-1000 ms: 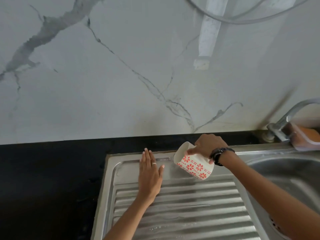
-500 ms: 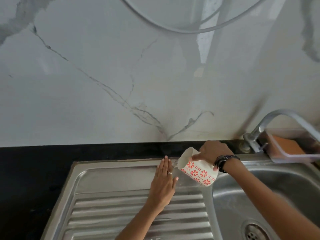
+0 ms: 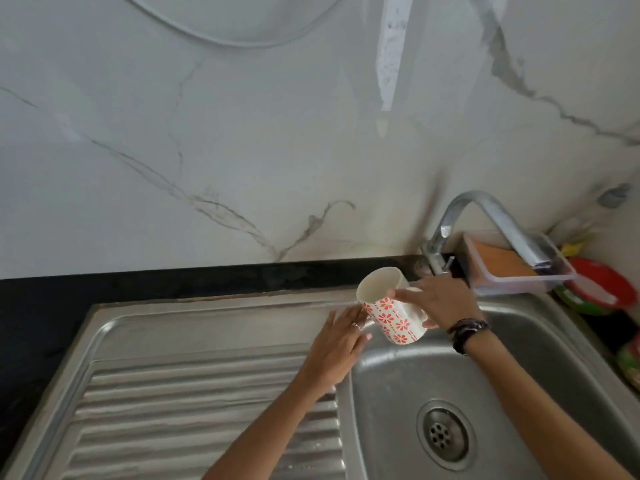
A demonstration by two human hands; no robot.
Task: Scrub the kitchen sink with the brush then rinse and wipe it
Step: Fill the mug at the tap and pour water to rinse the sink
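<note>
While the right hand (image 3: 438, 299) grips the tilted mug (image 3: 389, 306) above the sink (image 3: 391, 382) basin's rear corner, the flat, open left hand (image 3: 334, 344) should, I judge, sweep rinse water off the drainboard (image 3: 194, 393) toward the drain (image 3: 445, 434).

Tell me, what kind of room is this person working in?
Most likely a home kitchen: a steel sink with a ridged drainboard, a tap against a marble-look wall, and a flowered mug held in the right hand.

We list a clear plastic box (image 3: 519, 271) holding something orange beside the tap. We note red and green plates (image 3: 595, 289) further right.
</note>
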